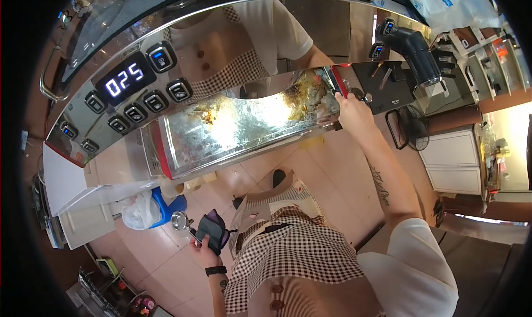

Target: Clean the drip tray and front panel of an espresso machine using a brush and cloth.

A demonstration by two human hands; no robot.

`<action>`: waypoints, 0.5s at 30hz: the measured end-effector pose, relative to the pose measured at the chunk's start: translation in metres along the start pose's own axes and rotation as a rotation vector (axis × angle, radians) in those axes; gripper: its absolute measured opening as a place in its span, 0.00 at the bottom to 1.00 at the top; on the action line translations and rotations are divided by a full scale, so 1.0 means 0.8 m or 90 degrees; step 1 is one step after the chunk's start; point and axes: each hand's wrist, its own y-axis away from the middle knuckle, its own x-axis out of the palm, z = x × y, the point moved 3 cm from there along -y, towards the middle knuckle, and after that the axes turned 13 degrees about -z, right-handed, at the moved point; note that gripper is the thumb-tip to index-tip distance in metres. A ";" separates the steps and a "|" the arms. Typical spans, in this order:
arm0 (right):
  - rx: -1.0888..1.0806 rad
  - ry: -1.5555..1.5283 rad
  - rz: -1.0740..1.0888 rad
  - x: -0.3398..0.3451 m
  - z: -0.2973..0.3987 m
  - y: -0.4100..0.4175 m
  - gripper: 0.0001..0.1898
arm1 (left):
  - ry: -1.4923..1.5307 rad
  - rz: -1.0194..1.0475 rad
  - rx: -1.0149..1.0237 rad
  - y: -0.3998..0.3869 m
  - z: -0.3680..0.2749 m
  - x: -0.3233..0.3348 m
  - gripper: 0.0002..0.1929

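Observation:
My left hand (pixel 203 251) holds an espresso portafilter (pixel 179 220) out over the floor, its metal basket pointing away from me. A folded dark grey cloth (pixel 211 229) with a purple edge is in the same hand, against the portafilter handle. My right arm reaches forward to the right end of the espresso machine. There my right hand (pixel 356 112) is at the red-edged side panel (pixel 340 83), thumb by its lower end; its other fingers are partly hidden. Small round metal parts (pixel 366 97) show just beyond this hand. Between the side panels lies the machine's stained metal tray (pixel 249 126), brightly lit.
The machine's mirrored front carries a lit display (pixel 124 80) and several buttons (pixel 156 101). A black grinder (pixel 417 55) and a dark mat (pixel 384 86) are at the right. A fan (pixel 411 128) stands beyond. Below left is a blue bin (pixel 172 207) with a white bag.

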 end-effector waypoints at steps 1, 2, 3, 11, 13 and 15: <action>-0.002 -0.003 -0.007 -0.002 0.004 -0.005 0.17 | 0.000 -0.005 0.000 0.001 0.000 0.001 0.23; -0.011 0.010 0.027 -0.009 0.006 0.013 0.16 | 0.001 -0.007 -0.001 0.004 -0.003 -0.002 0.23; -0.016 0.010 0.026 -0.023 0.008 0.023 0.16 | -0.011 -0.019 -0.001 0.010 -0.007 -0.003 0.23; 0.054 -0.080 0.032 -0.009 0.033 0.035 0.24 | 0.010 -0.049 -0.034 0.006 0.005 -0.015 0.22; -0.016 -0.065 0.114 -0.025 0.056 0.073 0.25 | 0.016 -0.038 -0.008 0.008 0.004 -0.020 0.20; -0.021 -0.073 0.106 -0.036 0.041 0.083 0.26 | 0.017 -0.041 -0.016 0.004 0.006 -0.020 0.20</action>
